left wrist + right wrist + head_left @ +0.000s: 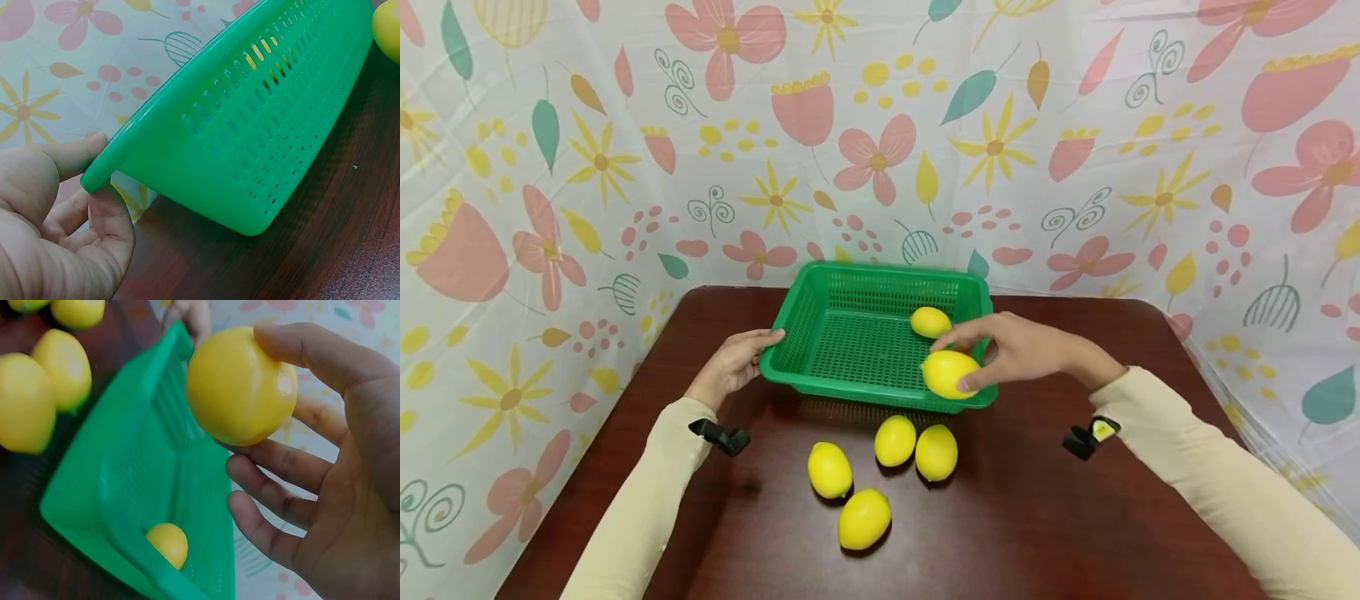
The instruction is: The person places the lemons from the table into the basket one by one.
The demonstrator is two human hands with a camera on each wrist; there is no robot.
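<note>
A green plastic basket [868, 342] with slotted walls stands toward the back of the table. My left hand [732, 361] pinches its left rim between thumb and fingers, as the left wrist view shows close up [59, 219]. Over the basket's right front corner, my right hand [1018, 350] holds a lemon [950, 373] between thumb and fingertips. In the right wrist view that lemon [240, 387] is raised above the rim. Another lemon [930, 322] lies inside the basket at its right end, partly covered by the right hand's fingers in the head view.
Several lemons lie on the dark wooden table [1037, 500] in front of the basket: a left one [830, 470], a nearest one [864, 519], and a pair [895, 441] side by side. A flower-printed cloth [880, 158] hangs behind the table and along its sides.
</note>
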